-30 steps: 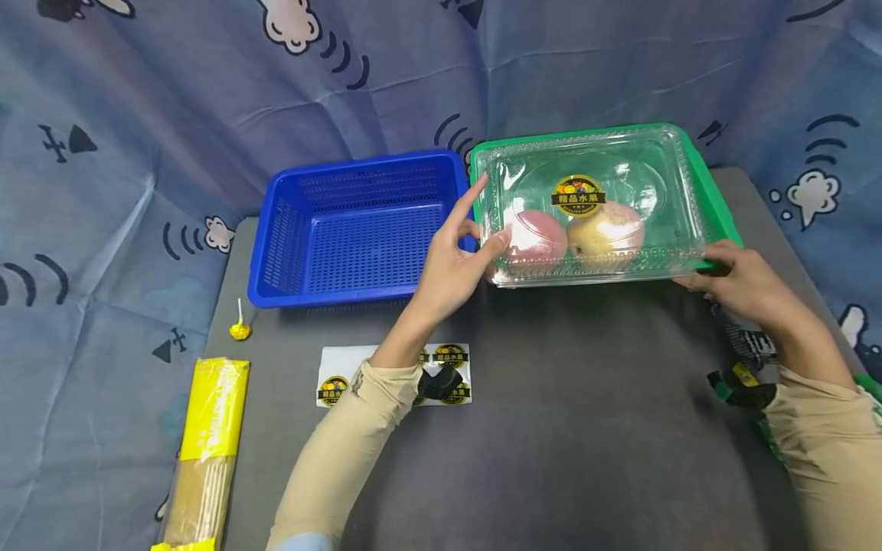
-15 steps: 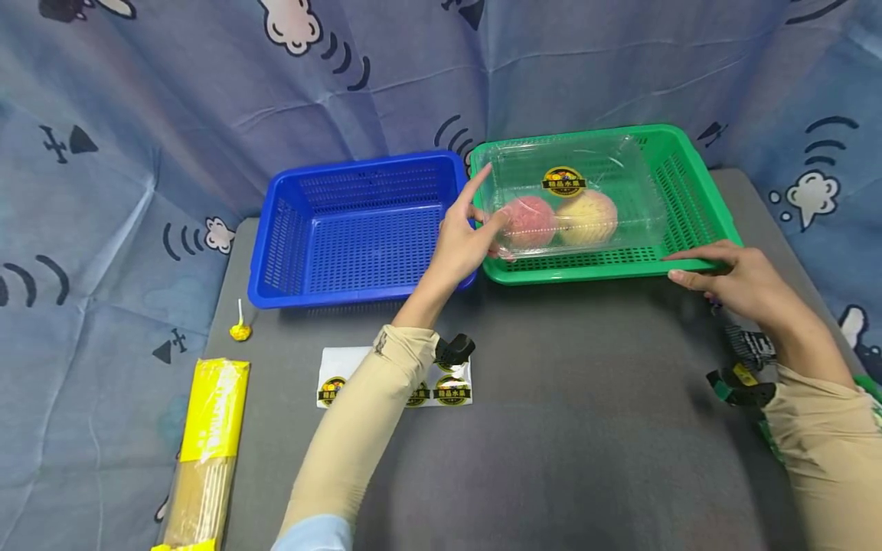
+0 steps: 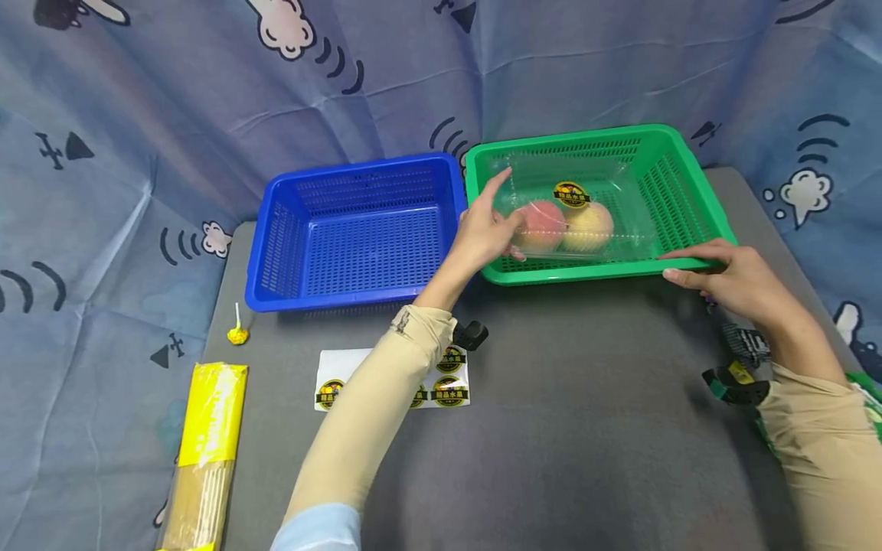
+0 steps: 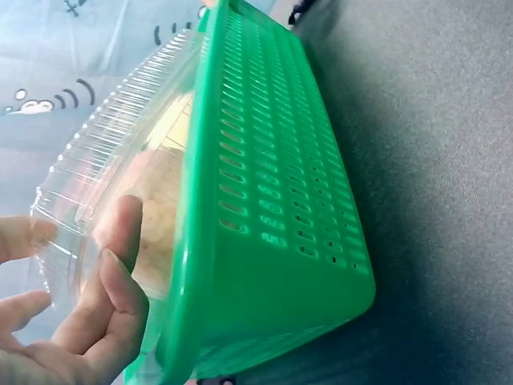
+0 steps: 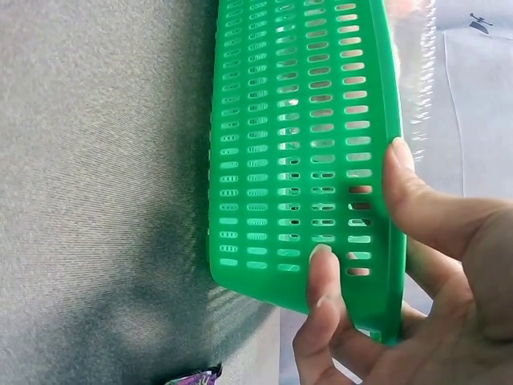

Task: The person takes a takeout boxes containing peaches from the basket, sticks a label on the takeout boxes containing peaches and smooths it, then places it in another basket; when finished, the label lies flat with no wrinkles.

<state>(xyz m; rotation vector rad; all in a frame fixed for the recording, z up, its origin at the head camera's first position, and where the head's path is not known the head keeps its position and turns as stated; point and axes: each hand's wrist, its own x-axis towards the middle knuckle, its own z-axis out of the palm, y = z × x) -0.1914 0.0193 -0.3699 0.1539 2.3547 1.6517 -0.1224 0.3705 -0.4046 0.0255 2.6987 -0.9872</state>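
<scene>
My left hand [image 3: 482,233] grips the left end of a clear plastic fruit box [image 3: 623,229], thumb and fingers at its edge. Inside the box sit a pinkish round fruit [image 3: 542,224] and a yellowish round fruit [image 3: 588,227]. A black-and-gold round label [image 3: 571,194] is on its lid. The box lies low in the green basket [image 3: 682,191]; in the left wrist view its edge still rises above the basket rim [image 4: 200,200]. My right hand [image 3: 747,283] holds the basket's front right rim; in the right wrist view the thumb is on the rim and fingers are against the wall.
A blue basket [image 3: 375,252] stands directly left of the green one. A label sheet [image 3: 448,386] lies under the left forearm. At the left are a yellow lollipop [image 3: 237,335] and a yellow noodle packet [image 3: 210,413]. A dark packet [image 3: 747,344] lies by the right wrist.
The fruit box has gone from above the green basket down into it, shifting left, then slightly right, with my left hand. My right hand has let go of the box and now holds the basket rim.
</scene>
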